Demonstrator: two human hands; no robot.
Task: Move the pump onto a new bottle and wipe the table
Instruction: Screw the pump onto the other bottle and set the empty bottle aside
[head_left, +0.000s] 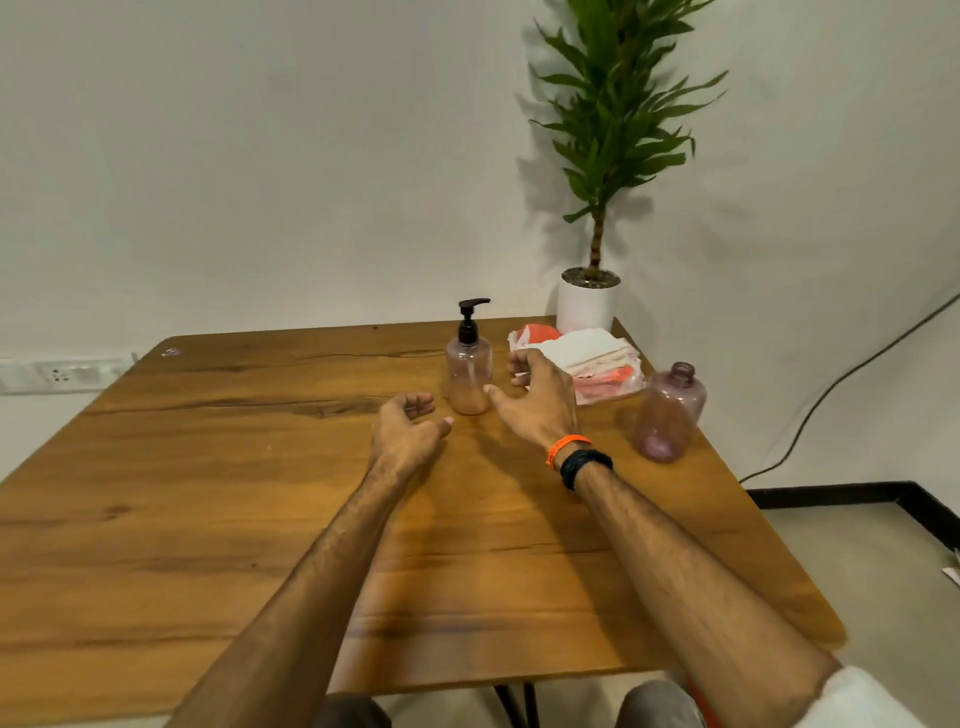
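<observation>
From the head view, the pump sits screwed on a small clear bottle standing upright toward the far side of the wooden counter. The new bottle, open-necked and purple-tinted, stands well apart to the right, near the counter's edge. A pack of tissues lies behind the right hand. Both hands are empty, fingers loosely curled: the left hand hovers just beside the small bottle's base, and the right hand has its thumb close to the bottle's side. Likely the reach to grasp is in hand. It would go best with the left hand steadying the body low while the right takes the pump collar, keeping the bottle upright.
</observation>
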